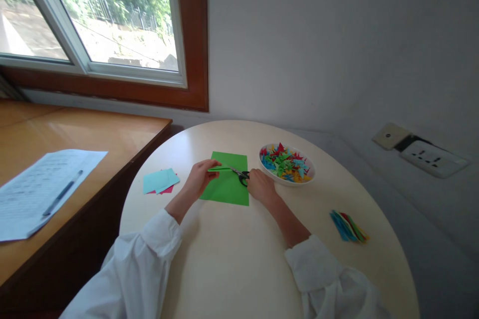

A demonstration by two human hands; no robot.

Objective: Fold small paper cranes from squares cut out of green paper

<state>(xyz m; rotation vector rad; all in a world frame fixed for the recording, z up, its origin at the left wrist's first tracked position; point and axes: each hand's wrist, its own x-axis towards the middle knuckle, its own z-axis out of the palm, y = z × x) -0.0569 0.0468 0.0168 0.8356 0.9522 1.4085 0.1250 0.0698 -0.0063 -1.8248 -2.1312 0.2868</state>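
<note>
Between the fingers of my left hand is a narrow folded piece of green paper, held level above the table. My right hand is closed round the black handles of a pair of scissors. The blades point left and meet the right end of the folded paper; how far they are into it is too small to tell. Beneath both hands a larger green sheet lies flat on the round white table.
A white bowl of colourful folded paper pieces stands right of the sheet. Light blue and pink paper squares lie at left, coloured strips at right. A wooden desk bears written sheets and a pen.
</note>
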